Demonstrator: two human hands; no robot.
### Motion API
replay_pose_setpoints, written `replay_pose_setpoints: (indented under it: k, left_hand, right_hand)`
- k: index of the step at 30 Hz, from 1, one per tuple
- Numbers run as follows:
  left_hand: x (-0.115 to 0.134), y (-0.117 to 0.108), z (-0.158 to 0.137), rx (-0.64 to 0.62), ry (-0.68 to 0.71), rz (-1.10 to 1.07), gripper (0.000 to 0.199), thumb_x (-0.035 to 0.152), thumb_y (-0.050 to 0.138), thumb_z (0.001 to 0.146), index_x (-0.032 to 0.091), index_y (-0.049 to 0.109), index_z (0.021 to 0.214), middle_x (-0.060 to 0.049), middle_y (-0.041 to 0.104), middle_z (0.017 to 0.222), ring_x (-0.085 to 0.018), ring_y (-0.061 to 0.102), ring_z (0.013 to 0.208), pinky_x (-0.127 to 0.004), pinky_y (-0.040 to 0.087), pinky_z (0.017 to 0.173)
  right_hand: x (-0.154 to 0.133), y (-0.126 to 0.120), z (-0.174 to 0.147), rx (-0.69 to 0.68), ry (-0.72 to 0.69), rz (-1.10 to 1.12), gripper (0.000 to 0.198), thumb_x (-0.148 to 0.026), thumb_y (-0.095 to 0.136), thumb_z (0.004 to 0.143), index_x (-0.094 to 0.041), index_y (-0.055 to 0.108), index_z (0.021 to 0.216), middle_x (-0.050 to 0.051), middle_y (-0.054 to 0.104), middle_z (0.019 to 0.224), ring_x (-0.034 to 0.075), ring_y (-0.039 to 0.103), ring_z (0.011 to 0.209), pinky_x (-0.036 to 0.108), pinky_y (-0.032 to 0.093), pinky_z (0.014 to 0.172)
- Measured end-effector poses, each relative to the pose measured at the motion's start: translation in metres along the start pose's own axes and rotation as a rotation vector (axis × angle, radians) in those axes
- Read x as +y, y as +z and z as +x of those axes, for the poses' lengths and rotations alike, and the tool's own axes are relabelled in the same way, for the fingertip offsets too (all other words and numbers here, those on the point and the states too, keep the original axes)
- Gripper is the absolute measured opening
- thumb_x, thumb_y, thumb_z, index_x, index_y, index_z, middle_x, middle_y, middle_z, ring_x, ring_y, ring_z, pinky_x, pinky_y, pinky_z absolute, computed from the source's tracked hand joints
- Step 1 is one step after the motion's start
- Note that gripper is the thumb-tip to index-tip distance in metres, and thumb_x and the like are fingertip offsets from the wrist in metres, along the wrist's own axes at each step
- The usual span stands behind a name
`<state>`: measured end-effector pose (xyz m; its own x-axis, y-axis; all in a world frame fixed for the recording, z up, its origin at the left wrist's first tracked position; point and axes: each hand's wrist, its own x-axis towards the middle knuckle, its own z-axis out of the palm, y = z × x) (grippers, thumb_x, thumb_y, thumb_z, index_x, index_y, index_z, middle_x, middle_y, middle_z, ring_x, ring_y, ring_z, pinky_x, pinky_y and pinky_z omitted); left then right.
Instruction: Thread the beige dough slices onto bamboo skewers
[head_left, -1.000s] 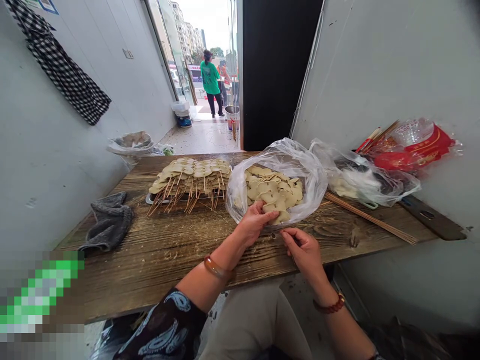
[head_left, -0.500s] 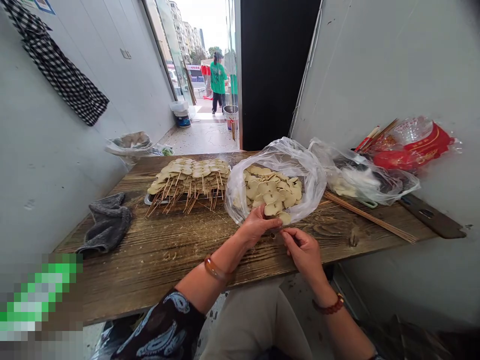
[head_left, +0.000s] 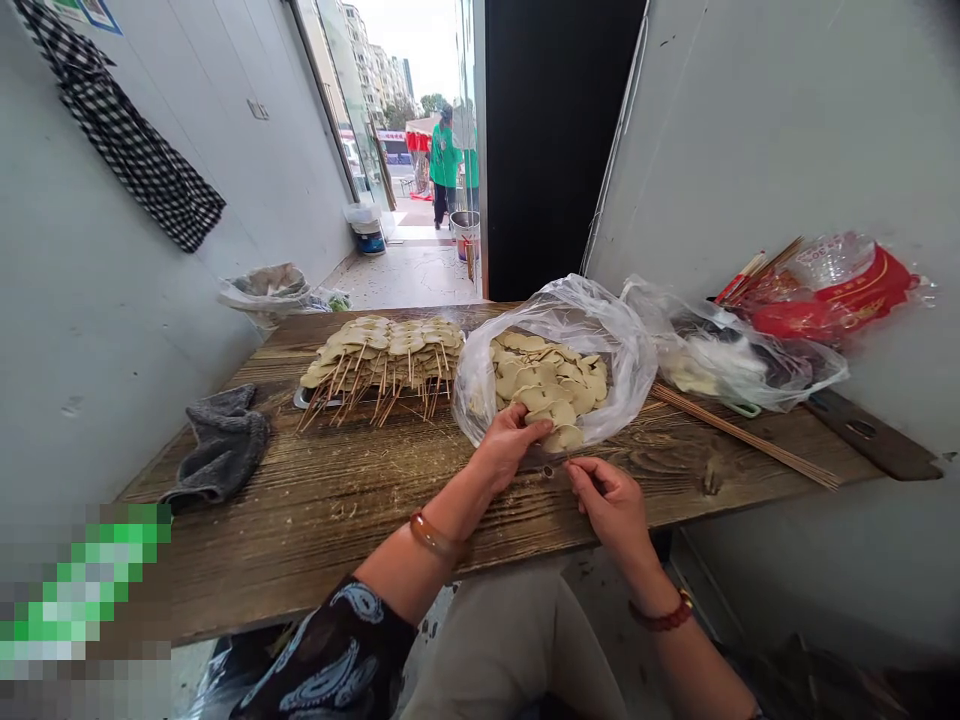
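My left hand (head_left: pixel 506 447) is closed on some pale yellowish slices (head_left: pixel 561 436) at the near edge of an open clear plastic bag (head_left: pixel 469 380). Many loose slices (head_left: pixel 574 375) of the same thin, round-edged kind fill the bag. Just to the right, my right hand (head_left: pixel 609 492) pinches the end of a thin wooden skewer (head_left: pixel 569 460), most of it hidden by the fingers and the slices. Left of the bag, stacked skewered slices (head_left: pixel 390 345) lie on a metal tray (head_left: pixel 302 398), their sticks pointing toward me.
On the wooden table (head_left: pixel 360 500) lie a grey cloth (head_left: pixel 225 445), a bundle of skewers (head_left: pixel 750 437) and a dark cleaver-like blade (head_left: pixel 874 435). Another plastic bag (head_left: pixel 750 365) sits at the right. A person in green (head_left: pixel 444 160) stands outside the doorway.
My left thumb has shifted up and left on the slices, showing more of the nearest one. My right hand stays close by with the skewer. The view has moved slightly.
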<state>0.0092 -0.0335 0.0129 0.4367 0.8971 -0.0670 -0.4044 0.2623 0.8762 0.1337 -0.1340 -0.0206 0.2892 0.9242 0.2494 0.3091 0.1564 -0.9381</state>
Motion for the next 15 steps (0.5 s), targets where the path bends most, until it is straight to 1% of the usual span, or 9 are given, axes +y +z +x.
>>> replay_pose_setpoints:
  k: [4, 8, 11, 15]
  left_hand:
    - [0.0014, 0.0007, -0.0009, -0.010, 0.003, -0.021, 0.041, 0.025, 0.083, 0.050, 0.012, 0.066, 0.085, -0.004, 0.068, 0.076, -0.012, 0.059, 0.067, -0.023, 0.046, 0.065]
    - [0.0045, 0.0021, -0.0028, -0.035, -0.044, -0.060, 0.044, 0.024, 0.083, 0.050, 0.012, 0.066, 0.088, -0.005, 0.069, 0.077, -0.014, 0.061, 0.068, -0.025, 0.048, 0.067]
    - [0.0070, 0.0023, -0.0041, -0.062, -0.079, -0.071, 0.041, 0.024, 0.083, 0.051, 0.011, 0.066, 0.086, -0.006, 0.069, 0.078, -0.014, 0.062, 0.068, -0.026, 0.048, 0.068]
    - [0.0081, 0.0010, -0.0047, -0.095, -0.061, -0.055, 0.041, 0.024, 0.084, 0.050, 0.012, 0.066, 0.085, -0.005, 0.070, 0.079, -0.013, 0.062, 0.067, -0.025, 0.048, 0.068]
  right_hand:
    - [-0.0012, -0.0003, -0.0003, -0.001, 0.004, 0.007, 0.029, -0.042, 0.054, 0.084, -0.017, 0.066, 0.077, -0.001, 0.053, 0.057, 0.010, 0.046, 0.045, 0.022, 0.039, 0.044]
    - [-0.0016, -0.0012, 0.0001, -0.014, 0.021, 0.020, 0.028, -0.042, 0.054, 0.084, -0.017, 0.066, 0.079, -0.002, 0.054, 0.058, 0.010, 0.047, 0.046, 0.021, 0.040, 0.044]
    - [-0.0004, -0.0014, 0.0002, -0.012, 0.034, 0.032, 0.028, -0.042, 0.054, 0.084, -0.017, 0.066, 0.081, -0.002, 0.054, 0.058, 0.010, 0.047, 0.046, 0.021, 0.040, 0.044]
    - [0.0021, -0.0008, -0.0004, -0.005, 0.043, 0.015, 0.029, -0.042, 0.054, 0.084, -0.017, 0.067, 0.082, -0.002, 0.056, 0.059, 0.010, 0.048, 0.045, 0.021, 0.040, 0.044]
